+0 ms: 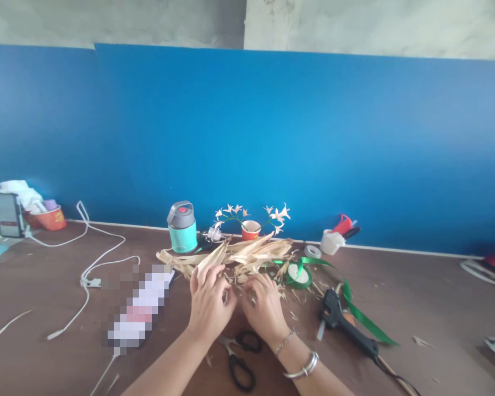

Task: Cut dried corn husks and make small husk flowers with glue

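Note:
My left hand is closed, thumb and forefinger bent into a pinch; whatever sits between the fingertips is too small or hidden. Facing it, my right hand also pinches, its fingers curled and their tips out of sight. A narrow gap parts the two hands above the table. Right behind them lies a heap of dry corn husks, with one pointed husk rising behind my left fingers; I cannot tell whether they touch it. Scissors with black handles lie below, between my wrists.
Right of my hands are a green ribbon spool and a black glue gun. Behind stand a turquoise flask, a paper cup with husk-coloured flowers, and a white cup. A blurred-out phone and white cables lie left.

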### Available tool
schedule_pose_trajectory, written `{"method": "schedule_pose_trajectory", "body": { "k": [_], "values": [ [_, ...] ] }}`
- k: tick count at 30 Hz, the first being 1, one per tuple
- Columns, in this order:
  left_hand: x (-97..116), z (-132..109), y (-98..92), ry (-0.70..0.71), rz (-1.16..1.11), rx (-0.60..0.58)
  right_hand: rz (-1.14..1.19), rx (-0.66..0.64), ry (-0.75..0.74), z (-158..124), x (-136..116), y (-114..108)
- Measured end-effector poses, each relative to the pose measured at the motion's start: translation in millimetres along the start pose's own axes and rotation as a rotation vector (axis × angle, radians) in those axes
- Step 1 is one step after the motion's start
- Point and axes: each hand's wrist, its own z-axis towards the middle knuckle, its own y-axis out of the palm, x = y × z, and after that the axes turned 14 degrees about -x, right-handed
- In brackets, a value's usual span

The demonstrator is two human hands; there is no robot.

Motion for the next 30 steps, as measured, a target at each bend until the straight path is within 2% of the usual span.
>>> {"method": "schedule_pose_trajectory", "body": {
  "k": [8,15,24,30],
  "values": [
    [-2.5,-0.6,0.4,0.106,-0.062,-0.102,0.011,-0.073,-0.085,-0.6,2.5,-4.2],
    [0.5,-1.0,3.5,0.116,-0.057,-0.071,-0.013,-0.052,-0.086,-0.1,-2.2,-4.0],
    [-0.4,-0.5,2.2,0.024,-0.047,0.016,-0.089,0.019,0.098,-0.4,0.0,-2.0],
    [-6.6,-1.0,6.8,0.093,-0.063,-0.074,-0.063,-0.054,-0.004,-1.8,-1.2,-4.2]
  ]
}}
